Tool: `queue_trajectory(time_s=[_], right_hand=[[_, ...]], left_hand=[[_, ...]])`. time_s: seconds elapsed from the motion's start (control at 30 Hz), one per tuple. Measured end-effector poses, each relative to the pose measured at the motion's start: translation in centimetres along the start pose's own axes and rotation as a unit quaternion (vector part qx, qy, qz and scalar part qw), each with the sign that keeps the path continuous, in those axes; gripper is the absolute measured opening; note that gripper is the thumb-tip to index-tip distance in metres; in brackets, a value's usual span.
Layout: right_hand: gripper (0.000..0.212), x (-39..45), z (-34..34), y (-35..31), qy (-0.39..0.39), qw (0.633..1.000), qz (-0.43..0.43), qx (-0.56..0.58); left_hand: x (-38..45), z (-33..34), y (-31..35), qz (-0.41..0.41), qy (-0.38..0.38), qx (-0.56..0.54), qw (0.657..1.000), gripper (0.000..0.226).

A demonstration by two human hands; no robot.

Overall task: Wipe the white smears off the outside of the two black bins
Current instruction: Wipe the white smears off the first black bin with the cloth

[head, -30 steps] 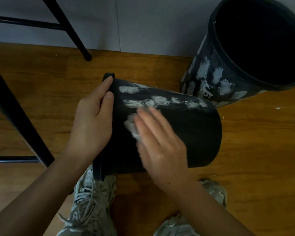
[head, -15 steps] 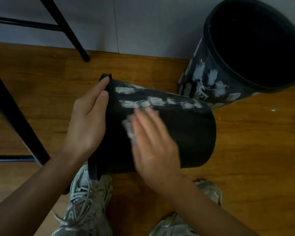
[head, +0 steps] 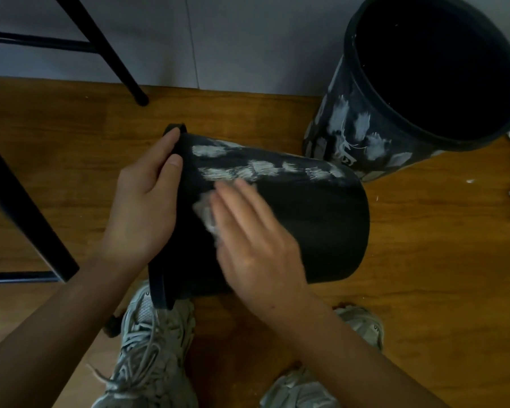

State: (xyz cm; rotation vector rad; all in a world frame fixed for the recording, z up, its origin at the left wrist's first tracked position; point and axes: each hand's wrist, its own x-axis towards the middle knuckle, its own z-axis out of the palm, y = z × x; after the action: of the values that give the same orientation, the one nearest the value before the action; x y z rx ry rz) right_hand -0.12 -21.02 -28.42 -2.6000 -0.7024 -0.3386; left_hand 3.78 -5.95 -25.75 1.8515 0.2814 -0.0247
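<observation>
Tipped bin (head: 306, 219) lies on its side on the floor, at the shoes; left hand (head: 143, 207) grips its rim; right hand (head: 248, 240) presses a white wipe (head: 205, 214) flat, fingers straight; smear row (head: 259, 169) just beyond it likely next; upright bin (head: 362, 125) behind, untouched.

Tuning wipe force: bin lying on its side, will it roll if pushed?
Likely yes: the lying bin is round and rests on smooth floor. The left hand grips its rim, probably to steady it. It looks like thin plastic, so probably light.
</observation>
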Motion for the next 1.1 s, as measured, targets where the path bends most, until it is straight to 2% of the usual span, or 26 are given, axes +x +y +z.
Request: queue_trajectory(time_s=[0.2, 0.37, 0.53, 0.63, 0.83, 0.9, 0.97, 1.1], right_hand=[[0.039, -3.6, -1.6, 4.9, 0.026, 0.991, 0.122, -0.043], [0.038, -5.6, -2.4, 8.1, 0.084, 0.978, 0.173, -0.079], [0.038, -5.7, -2.2, 7.7, 0.115, 0.967, 0.216, -0.075], [0.038, -4.2, -2.0, 6.1, 0.078, 0.979, 0.182, -0.054], [0.032, -0.7, -0.6, 0.6, 0.040, 0.999, -0.008, -0.005], [0.030, -0.8, -0.4, 0.7, 0.049, 0.998, -0.038, -0.017], [0.030, -1.7, -0.5, 1.8, 0.063, 0.998, -0.017, -0.008], [0.034, -4.3, -1.4, 5.2, 0.083, 0.991, 0.104, -0.012]], left_hand=[[-0.3, 0.1, 0.2, 0.001, 0.000, 0.006, 1.000, 0.043], [-0.8, 0.1, 0.2, 0.010, -0.003, 0.016, 1.000, 0.043], [-1.1, 0.1, 0.1, 0.018, -0.005, 0.012, 1.000, 0.043], [-1.3, 0.2, 0.2, 0.032, -0.005, 0.010, 0.999, 0.042], [-3.4, 0.8, -1.0, 0.076, 0.017, 0.044, 0.996, 0.043], [-3.9, 0.9, -1.2, 0.088, 0.023, 0.054, 0.994, 0.043], [-4.1, 0.9, -1.3, 0.099, 0.023, 0.057, 0.993, 0.043], [-4.4, 0.7, -1.7, 0.112, 0.022, 0.067, 0.991, 0.043]])
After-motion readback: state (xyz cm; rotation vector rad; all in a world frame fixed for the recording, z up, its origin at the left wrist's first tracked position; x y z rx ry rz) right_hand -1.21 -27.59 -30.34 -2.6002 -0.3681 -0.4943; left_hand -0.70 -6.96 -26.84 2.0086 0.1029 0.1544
